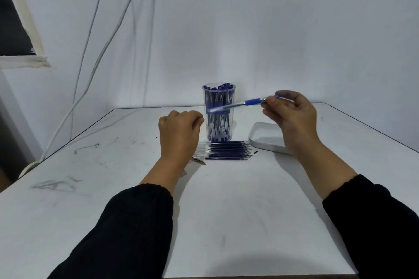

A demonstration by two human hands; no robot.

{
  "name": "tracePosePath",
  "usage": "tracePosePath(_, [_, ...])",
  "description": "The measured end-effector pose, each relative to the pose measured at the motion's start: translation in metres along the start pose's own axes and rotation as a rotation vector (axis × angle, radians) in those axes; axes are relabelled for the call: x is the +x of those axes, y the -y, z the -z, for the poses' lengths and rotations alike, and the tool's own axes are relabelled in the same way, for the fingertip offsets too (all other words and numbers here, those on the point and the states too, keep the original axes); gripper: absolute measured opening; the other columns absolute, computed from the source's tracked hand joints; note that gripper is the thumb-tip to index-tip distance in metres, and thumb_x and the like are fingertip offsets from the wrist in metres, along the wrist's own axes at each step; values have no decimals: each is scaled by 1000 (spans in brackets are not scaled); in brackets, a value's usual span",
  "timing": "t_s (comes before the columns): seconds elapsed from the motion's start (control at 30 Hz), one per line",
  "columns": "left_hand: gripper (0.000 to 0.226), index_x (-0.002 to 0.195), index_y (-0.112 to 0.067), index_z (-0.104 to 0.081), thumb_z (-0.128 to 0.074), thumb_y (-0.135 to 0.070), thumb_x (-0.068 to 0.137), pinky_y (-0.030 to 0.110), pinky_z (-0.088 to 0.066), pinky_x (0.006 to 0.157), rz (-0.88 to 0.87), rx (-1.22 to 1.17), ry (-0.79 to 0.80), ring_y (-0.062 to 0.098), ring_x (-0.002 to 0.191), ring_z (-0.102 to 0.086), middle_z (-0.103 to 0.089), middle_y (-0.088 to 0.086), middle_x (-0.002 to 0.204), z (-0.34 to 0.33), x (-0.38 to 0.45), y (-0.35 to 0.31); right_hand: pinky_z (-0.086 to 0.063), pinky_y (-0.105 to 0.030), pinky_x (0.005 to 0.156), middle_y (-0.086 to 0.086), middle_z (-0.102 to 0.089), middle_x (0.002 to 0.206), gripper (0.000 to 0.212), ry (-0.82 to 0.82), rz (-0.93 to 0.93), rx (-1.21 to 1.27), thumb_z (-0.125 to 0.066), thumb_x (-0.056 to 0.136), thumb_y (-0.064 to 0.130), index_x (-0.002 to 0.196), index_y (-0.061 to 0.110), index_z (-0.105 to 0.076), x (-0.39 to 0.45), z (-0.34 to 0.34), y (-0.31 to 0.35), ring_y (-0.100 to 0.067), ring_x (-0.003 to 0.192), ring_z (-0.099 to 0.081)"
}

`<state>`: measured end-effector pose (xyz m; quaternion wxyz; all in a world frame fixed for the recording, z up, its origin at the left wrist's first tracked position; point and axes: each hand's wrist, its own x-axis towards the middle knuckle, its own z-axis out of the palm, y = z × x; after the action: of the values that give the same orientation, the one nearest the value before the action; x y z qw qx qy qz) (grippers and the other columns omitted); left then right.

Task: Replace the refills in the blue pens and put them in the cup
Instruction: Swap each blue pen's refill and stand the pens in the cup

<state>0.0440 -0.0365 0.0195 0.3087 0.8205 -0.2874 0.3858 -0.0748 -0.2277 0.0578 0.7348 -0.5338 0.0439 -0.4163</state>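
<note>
A clear plastic cup full of blue pens stands at the middle of the white table. In front of it lies a row of several dark blue refills. My right hand is raised to the right of the cup and pinches one blue pen by its tip end. The pen points left across the cup's front and looks blurred. My left hand hovers left of the cup with its fingers curled, and I see nothing in it.
A shallow white tray lies right of the cup, partly behind my right wrist. A torn scrap of packaging sits under my left wrist. White cables hang down the wall on the left. The table edge runs close on both sides.
</note>
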Motion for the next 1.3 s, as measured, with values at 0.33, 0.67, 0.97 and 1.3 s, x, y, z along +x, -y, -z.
tracePosePath(0.33, [82, 141, -22, -32, -61, -63, 77, 41, -24, 104, 285, -100, 342, 27, 131, -32, -47, 9, 137, -32, 26, -21, -58, -37, 78, -2, -71, 82, 18, -45, 350, -387, -70, 76, 11, 84, 24, -61, 79, -56, 43, -19, 80, -70])
tracePosePath(0.67, [70, 138, -23, -32, -62, -53, 83, 41, -27, 100, 296, -115, 319, 26, 120, -47, -58, 3, 126, -55, 26, -10, -56, -27, 73, -6, -70, 87, 12, 197, 296, -757, -64, 82, 10, 88, 20, -63, 99, -99, 9, -17, 77, -67])
tracePosePath(0.97, [72, 140, -24, -30, -59, -55, 83, 42, -27, 101, 290, -106, 289, 26, 120, -46, -58, 4, 127, -64, 24, -4, -47, -38, 91, 6, -67, 103, 23, 353, 286, -1201, -55, 92, 36, 103, 22, -69, 79, -107, -13, -17, 98, -60])
tracePosePath(1.3, [71, 138, -27, -29, -58, -60, 82, 41, -28, 98, 309, -119, 304, 27, 120, -46, -58, 3, 126, -70, 24, 0, -41, -43, 91, 5, -55, 66, 53, 397, 172, -1357, -36, 94, 60, 61, 24, -55, 72, -95, -18, -25, 89, -55])
